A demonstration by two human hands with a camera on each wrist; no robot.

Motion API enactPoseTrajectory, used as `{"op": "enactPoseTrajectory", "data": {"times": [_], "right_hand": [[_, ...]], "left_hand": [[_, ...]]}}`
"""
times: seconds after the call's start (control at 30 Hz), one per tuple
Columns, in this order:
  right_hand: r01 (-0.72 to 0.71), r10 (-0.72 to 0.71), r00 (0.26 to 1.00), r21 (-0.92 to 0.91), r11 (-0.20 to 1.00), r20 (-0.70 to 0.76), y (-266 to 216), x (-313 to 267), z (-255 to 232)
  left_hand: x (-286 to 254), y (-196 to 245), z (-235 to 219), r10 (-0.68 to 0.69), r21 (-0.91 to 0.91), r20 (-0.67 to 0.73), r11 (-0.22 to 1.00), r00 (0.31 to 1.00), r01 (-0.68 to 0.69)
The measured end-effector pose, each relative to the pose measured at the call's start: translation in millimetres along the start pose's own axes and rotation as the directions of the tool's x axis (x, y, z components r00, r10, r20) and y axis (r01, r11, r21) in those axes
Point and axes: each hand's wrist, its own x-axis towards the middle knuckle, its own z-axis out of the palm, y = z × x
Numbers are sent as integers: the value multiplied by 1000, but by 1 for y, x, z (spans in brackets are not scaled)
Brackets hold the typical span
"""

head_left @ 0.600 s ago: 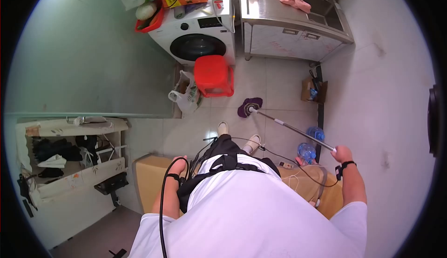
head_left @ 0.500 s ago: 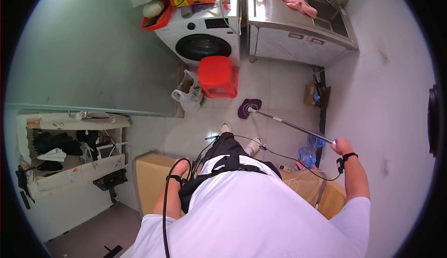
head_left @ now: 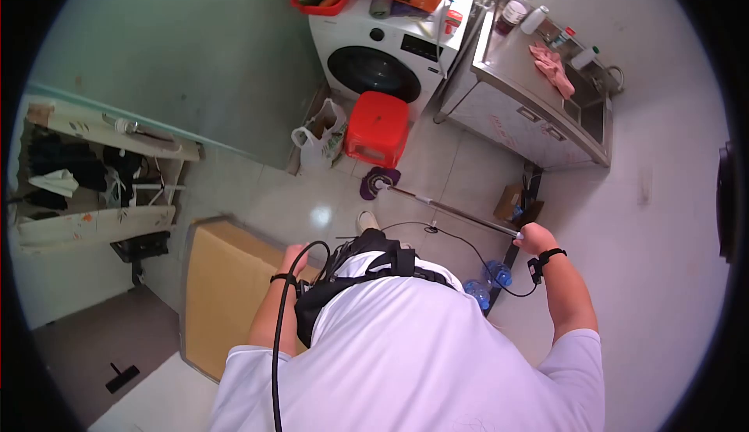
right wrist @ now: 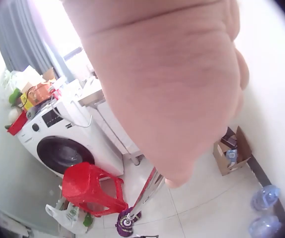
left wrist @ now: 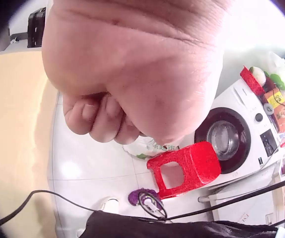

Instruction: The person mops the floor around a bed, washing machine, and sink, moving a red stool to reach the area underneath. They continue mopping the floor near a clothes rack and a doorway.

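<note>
My right hand grips the top end of a mop's metal handle, which slants down to the left. The mop's purple head lies flat on the tiles just in front of the red stool; whether they touch is unclear. In the right wrist view the palm covers most of the grip, and the handle emerges below it. My left hand hangs by my hip beside a black cable. Its fingers are loosely curled under the palm in the left wrist view, with nothing seen in them.
Behind the stool is a washing machine; a white plastic bag sits to its left. A metal sink counter stands at the back right. Along the right wall are a cardboard box and blue bottles. A tan padded surface lies left.
The head view has turned, tilting the room in it. Relative to the stool, the mop head has slid left across the floor. My right hand keeps its grip, and my left stays low by my hip.
</note>
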Motion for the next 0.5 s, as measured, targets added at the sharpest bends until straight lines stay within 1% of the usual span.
{"op": "enactPoseTrajectory", "data": {"times": [0.03,0.07,0.13,0.17,0.23,0.3,0.37,0.4,0.43,0.47,0.5], "right_hand": [[15,-15,1000,7,1000,6,-8,5,-5],[25,-25,1000,-5,1000,16,-15,11,-11],[46,-46,998,5,999,45,-30,16,-21],[56,-56,997,-9,998,62,-34,20,-23],[67,-63,993,-37,997,100,-45,36,-36],[125,-115,986,-76,989,125,-53,48,-50],[200,-180,971,-120,972,156,-57,60,-66],[242,-212,954,-122,963,212,-62,65,-75],[276,-235,946,-176,945,223,-65,71,-83],[305,-263,938,-176,936,228,-63,82,-87],[337,-293,926,-176,925,237,-59,95,-92]], "left_hand": [[-3,5,-3,-54,-77,9,996,999,54],[1,-3,0,10,-45,-30,999,1000,-11],[1,-4,-6,-41,-50,-15,998,999,40],[-2,-4,-8,-78,-46,-4,996,997,78],[-9,-6,-10,-112,-85,-13,990,994,111],[-22,-3,-12,-259,-217,-12,944,966,250],[-28,-17,2,-278,-274,-35,926,960,258],[-37,-22,12,-287,-312,-55,915,956,256],[-46,-21,21,-312,-337,-60,901,948,275],[-55,-20,30,-311,-409,-167,885,935,221],[-65,-17,40,-321,-471,-274,866,907,165]]}}
